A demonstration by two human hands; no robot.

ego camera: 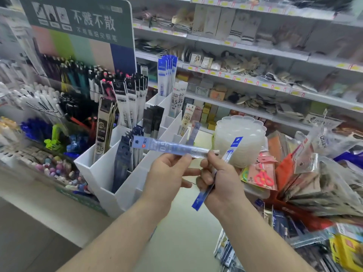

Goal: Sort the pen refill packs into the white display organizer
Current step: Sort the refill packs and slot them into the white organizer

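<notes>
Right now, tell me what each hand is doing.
Left hand: pinching the pale blue refill pack.
Right hand: gripping the dark blue refill pack, also touching the pale one.

The white display organizer [102, 173] stands on a pale counter [39, 193] beside pen trays [29, 107].

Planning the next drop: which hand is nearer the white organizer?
Left. The left hand is just right of the organizer, nearly at its edge; the right hand is farther right, beyond the left.
</notes>
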